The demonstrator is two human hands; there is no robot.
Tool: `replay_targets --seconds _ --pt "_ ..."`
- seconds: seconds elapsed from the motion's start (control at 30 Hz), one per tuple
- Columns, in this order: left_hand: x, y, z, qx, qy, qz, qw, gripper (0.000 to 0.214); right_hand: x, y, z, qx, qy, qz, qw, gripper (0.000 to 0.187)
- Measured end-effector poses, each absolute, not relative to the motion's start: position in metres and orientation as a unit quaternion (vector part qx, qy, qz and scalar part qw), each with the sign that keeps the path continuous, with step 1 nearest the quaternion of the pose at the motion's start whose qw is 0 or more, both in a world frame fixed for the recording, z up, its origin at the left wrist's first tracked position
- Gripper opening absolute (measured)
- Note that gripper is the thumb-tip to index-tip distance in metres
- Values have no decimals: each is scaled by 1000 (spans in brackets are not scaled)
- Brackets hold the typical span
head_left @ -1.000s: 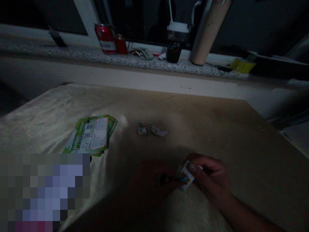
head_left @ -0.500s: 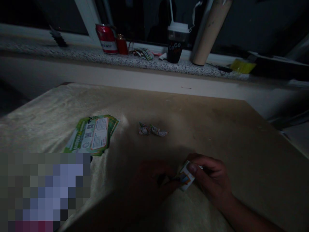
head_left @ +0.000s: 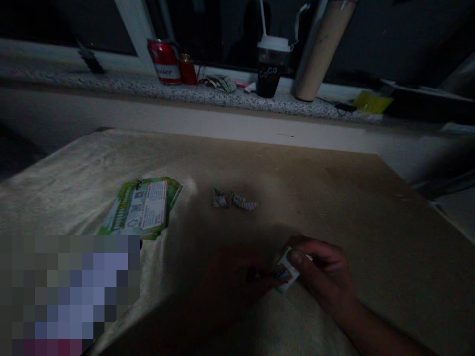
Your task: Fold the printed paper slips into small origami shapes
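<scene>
One small printed paper (head_left: 291, 271), right of flyer stack (head_left: 148, 207): fingers of my right hand (head_left: 324, 272) clamped on it; left hand's (head_left: 237, 277) too dark to tell. Likely light, creasable; pinch edges.

Small white packet (head_left: 289, 269) with an orange-edged picture, aslant in the right hand (head_left: 328, 277), left hand (head_left: 237, 274) against it

Holds the right hand (head_left: 326, 277) in a pinch, with thumb (head_left: 309, 268) laid over bent fingers (head_left: 322, 248) and bare forearm (head_left: 382, 324) slanting to the lower right. Has the left hand (head_left: 233, 277) close beside it, deeply shadowed, with fingertips (head_left: 271, 283) toward that thumb.
</scene>
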State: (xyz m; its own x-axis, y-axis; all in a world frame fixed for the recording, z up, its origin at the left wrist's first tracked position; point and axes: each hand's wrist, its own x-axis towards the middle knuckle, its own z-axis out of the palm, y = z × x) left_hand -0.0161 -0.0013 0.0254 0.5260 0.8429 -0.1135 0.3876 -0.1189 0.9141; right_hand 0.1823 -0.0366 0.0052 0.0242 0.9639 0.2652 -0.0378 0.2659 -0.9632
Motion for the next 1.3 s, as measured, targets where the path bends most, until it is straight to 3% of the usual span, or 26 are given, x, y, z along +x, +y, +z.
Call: replay_targets --seconds 0.27,0.47,0.7,1.0,1.3 --pt "-15 -4 25 716 427 233 502 14 184 -37 4 -417 -559 434 571 17" --pt "-16 -7 12 721 407 310 467 9 181 -36 4 -388 -600 411 566 12" --pt "-20 -5 15 768 303 401 398 19 179 -36 5 -375 -637 384 553 10" --pt "-20 -6 15 749 305 457 370 4 180 -33 9 -347 -679 348 545 17" --pt "-23 -4 23 765 265 477 343 7 177 -34 12 -333 -702 315 545 22"
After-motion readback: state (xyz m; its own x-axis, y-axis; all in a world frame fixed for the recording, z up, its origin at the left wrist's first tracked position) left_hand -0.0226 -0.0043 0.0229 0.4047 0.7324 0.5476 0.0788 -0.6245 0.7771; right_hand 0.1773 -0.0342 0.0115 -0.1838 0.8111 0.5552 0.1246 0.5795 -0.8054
